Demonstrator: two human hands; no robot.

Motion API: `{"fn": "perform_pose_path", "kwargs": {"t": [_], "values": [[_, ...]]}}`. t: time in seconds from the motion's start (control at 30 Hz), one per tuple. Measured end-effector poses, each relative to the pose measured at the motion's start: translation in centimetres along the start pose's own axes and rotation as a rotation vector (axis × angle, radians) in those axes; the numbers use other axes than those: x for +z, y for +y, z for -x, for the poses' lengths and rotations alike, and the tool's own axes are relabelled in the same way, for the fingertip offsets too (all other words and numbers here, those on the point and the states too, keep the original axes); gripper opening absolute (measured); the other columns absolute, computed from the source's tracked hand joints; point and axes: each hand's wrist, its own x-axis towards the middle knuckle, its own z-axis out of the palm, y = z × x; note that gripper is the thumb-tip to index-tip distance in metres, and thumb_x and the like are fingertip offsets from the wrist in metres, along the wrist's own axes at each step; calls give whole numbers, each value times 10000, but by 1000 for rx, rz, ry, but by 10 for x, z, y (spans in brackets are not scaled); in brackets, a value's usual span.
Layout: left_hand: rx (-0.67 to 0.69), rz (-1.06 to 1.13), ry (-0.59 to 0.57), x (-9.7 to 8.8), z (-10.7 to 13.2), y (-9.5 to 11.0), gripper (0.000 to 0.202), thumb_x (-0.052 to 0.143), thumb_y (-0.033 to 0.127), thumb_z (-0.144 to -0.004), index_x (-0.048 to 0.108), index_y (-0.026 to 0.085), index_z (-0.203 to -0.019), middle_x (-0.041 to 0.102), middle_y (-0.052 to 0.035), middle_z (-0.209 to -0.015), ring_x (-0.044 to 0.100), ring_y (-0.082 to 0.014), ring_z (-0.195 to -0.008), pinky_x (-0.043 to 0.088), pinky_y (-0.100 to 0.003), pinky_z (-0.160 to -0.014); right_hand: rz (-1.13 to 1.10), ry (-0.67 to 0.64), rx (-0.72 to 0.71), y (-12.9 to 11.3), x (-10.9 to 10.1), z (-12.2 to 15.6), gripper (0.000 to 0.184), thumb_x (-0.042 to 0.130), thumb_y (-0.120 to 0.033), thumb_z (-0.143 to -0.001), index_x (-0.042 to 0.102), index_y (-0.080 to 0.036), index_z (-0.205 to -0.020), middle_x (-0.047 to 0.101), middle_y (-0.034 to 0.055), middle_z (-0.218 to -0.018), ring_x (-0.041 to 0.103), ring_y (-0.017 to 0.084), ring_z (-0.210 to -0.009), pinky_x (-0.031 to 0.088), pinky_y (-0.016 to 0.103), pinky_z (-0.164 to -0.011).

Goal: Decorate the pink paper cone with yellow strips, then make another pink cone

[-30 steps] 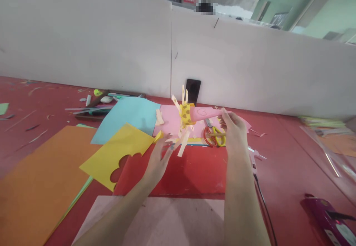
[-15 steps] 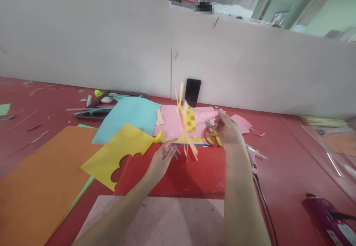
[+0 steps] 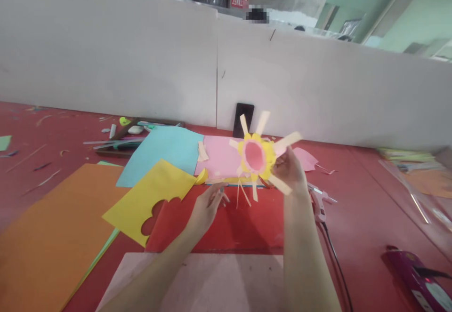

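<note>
My right hand [image 3: 289, 171] is closed on a paper craft [image 3: 256, 156]: a pink cone with a yellow collar and several cream strips sticking out like rays. The cone's open pink mouth faces me. My left hand [image 3: 208, 206] hovers just left of and below the craft, over a red sheet [image 3: 226, 227], fingers loosely apart and holding nothing. Yellow-handled scissors are mostly hidden behind the craft.
Coloured sheets lie on the red table: orange [image 3: 38, 236], yellow with a cut-out [image 3: 151, 194], light blue [image 3: 162, 149], pink [image 3: 219, 154]. A glue gun [image 3: 319, 201] with a black cord lies right of my hand. A dark phone [image 3: 243, 116] leans on the white partition. Pens sit at back left.
My right hand has turned the craft from pointing sideways so its open mouth faces me. My left hand has drawn back slightly from the strips.
</note>
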Motion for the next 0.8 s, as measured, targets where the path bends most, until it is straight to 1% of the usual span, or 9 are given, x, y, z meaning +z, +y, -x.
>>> {"fn": "perform_pose_path", "kwargs": {"t": [0.1, 0.17, 0.23, 0.3, 0.37, 0.43, 0.53, 0.67, 0.8], "values": [[45, -117, -6, 2, 3, 2, 332, 345, 362, -842, 513, 193, -1074, 606, -2, -692, 563, -137, -630, 427, -252, -654, 104, 233, -332, -18, -1, -1, 301, 575, -437, -712, 444, -185, -612, 356, -89, -503, 366, 52, -429, 363, 181, -453], [67, -205, -53, 3, 5, 5, 346, 324, 361, -854, 508, 208, -1103, 603, 3, -698, 563, -134, -645, 422, -250, -671, 341, 397, -591, -32, -3, -9, 277, 553, -450, -729, 496, -189, -658, 374, -79, -511, 387, 70, -457, 379, 206, -494], [87, -282, -95, 4, 6, 7, 349, 310, 357, -861, 509, 223, -1113, 603, 6, -712, 568, -132, -675, 419, -243, -679, 609, 537, -736, -45, -5, -23, 285, 539, -465, -732, 555, -181, -731, 424, -58, -536, 430, 96, -499, 399, 239, -546], [94, -332, -118, 5, 7, 8, 347, 300, 359, -865, 511, 234, -1111, 609, 8, -730, 576, -130, -697, 419, -238, -679, 773, 603, -804, -55, -6, -41, 313, 496, -468, -758, 581, -170, -801, 492, -24, -603, 485, 122, -578, 415, 269, -623], [92, -356, -134, 5, 7, 7, 344, 292, 364, -868, 509, 239, -1104, 615, 9, -751, 579, -125, -700, 421, -235, -680, 892, 554, -778, -58, -5, -60, 334, 457, -444, -783, 589, -154, -884, 559, 14, -685, 520, 143, -643, 414, 298, -696], [94, -361, -141, 5, 7, 8, 344, 284, 363, -871, 501, 239, -1107, 618, 9, -765, 579, -122, -698, 422, -235, -683, 1007, 396, -612, -54, -5, -73, 424, 539, -411, -726, 554, -121, -1035, 606, 46, -742, 546, 170, -692, 410, 322, -726], [94, -371, -155, 5, 8, 9, 351, 281, 364, -871, 487, 234, -1124, 622, 5, -769, 579, -126, -709, 422, -240, -692, 1079, 316, -491, -37, -4, -75, 566, 572, -382, -689, 474, -97, -1168, 637, 82, -827, 565, 193, -766, 401, 330, -756], [86, -401, -158, 5, 9, 10, 351, 298, 374, -862, 496, 246, -1122, 635, -6, -818, 585, -147, -781, 426, -260, -733, 1048, 238, -382, -5, -6, -54, 393, 513, -359, -710, 565, -143, -1034, 642, 75, -843, 574, 178, -732, 416, 298, -707], [118, -402, -96, 6, 8, 6, 315, 332, 348, -849, 521, 257, -1085, 603, -27, -1049, 554, -176, -957, 411, -294, -826, 1063, 73, -319, 28, -4, -31, 329, 462, -357, -732, 578, -170, -976, 641, 58, -852, 577, 169, -720, 425, 282, -682]]}}
